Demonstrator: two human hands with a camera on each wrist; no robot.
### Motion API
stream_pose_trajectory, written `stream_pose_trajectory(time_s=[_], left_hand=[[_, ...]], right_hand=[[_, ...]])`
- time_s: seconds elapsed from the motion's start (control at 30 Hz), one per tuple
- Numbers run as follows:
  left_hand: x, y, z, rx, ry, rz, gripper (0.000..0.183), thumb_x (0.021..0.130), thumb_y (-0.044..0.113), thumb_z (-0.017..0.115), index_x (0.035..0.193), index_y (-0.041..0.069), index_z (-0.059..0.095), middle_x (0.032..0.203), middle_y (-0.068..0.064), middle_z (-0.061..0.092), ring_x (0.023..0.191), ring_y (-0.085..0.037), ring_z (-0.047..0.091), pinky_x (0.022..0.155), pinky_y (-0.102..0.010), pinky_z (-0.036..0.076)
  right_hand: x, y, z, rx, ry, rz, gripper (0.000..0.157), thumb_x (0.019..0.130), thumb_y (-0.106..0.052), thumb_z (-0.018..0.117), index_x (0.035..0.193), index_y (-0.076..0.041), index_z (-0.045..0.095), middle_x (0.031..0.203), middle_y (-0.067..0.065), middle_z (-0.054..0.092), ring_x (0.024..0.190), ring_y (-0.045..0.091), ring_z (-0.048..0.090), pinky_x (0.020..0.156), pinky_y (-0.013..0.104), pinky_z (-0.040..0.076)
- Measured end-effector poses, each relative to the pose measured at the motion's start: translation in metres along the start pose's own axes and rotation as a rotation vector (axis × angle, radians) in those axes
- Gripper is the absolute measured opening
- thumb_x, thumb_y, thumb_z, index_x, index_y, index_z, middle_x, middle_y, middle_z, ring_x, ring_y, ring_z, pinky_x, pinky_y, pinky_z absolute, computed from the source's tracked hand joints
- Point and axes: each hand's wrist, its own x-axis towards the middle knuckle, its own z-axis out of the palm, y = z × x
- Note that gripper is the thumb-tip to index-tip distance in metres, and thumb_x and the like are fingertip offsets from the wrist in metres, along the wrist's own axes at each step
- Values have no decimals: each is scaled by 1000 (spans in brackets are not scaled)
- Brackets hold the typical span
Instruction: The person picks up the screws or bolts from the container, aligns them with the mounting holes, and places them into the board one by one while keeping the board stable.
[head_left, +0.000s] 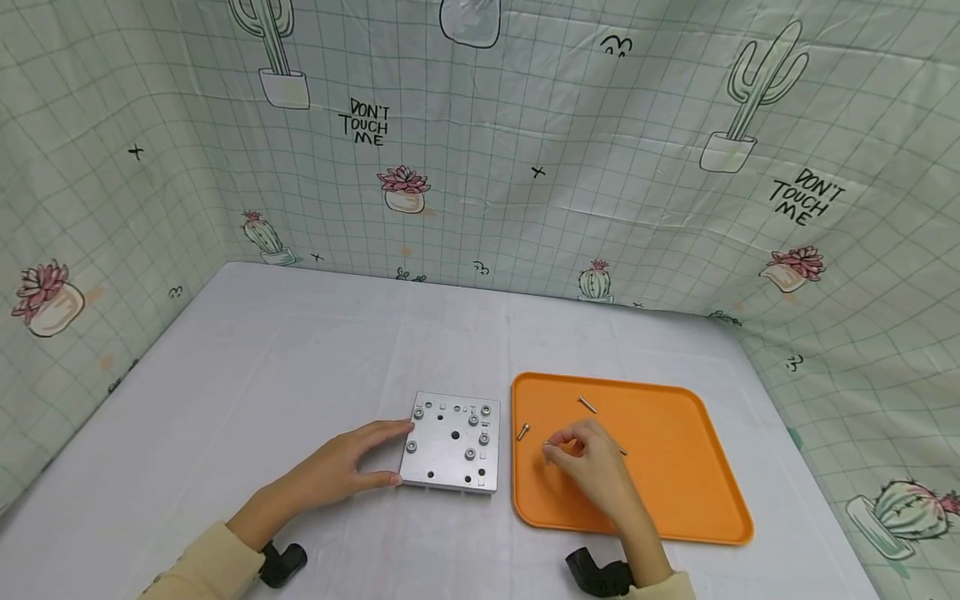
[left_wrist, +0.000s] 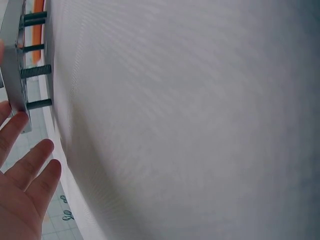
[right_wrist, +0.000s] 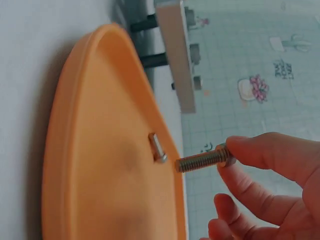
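Note:
A square silver metal plate (head_left: 450, 458) lies on the table, with several socket-head screws standing in its holes. In the left wrist view their threaded ends (left_wrist: 36, 71) stick out below the plate. My left hand (head_left: 341, 467) touches the plate's left edge with thumb and fingertips, fingers fairly straight. Over the left part of the orange tray (head_left: 690, 467), my right hand (head_left: 596, 467) pinches a screw (right_wrist: 200, 161) by its head between thumb and index finger. Its threaded shank points away from the fingertips. Inside the tray near that hand lies another short screw (head_left: 522, 432).
A longer screw (head_left: 587, 404) lies near the tray's back edge, and the end of another screw (head_left: 623, 451) shows beside the right hand. The tray stands just right of the plate. A patterned curtain (head_left: 480, 150) hangs behind the white table (head_left: 337, 333).

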Motion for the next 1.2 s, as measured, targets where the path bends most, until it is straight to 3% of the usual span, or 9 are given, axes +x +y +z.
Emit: stream_pose_trajectory(time_s=[0.33,0.57,0.9,1.2], left_hand=[[0,-1,0,-7,-4,-6,68,81,45,68,140,23,43,143,1,44,133,-24,41,107,-45,37],[0,-1,0,-12,-3,-9,68,81,47,66,140,23,43,144,1,44,133,-25,40,107,-46,36],[0,-2,0,-18,2,-1,68,81,48,66,140,24,43,143,3,44,133,-23,41,107,-46,37],[-1,0,-1,-8,9,11,67,81,46,67,139,22,44,142,2,45,132,-23,42,106,-45,38]], right_hand=[[-5,-18,6,156,-5,-121,5,79,-20,74,81,-20,70,90,-1,59,79,14,49,72,23,44],[-10,-30,21,277,-37,-180,6,77,-17,76,82,-17,72,88,1,56,77,13,49,69,21,45],[-12,-37,40,310,-78,-219,8,76,-18,77,81,-19,71,86,1,54,75,18,50,66,19,43],[-13,-34,46,282,-80,-220,9,76,-18,77,82,-15,71,88,0,52,73,16,47,64,17,41]])
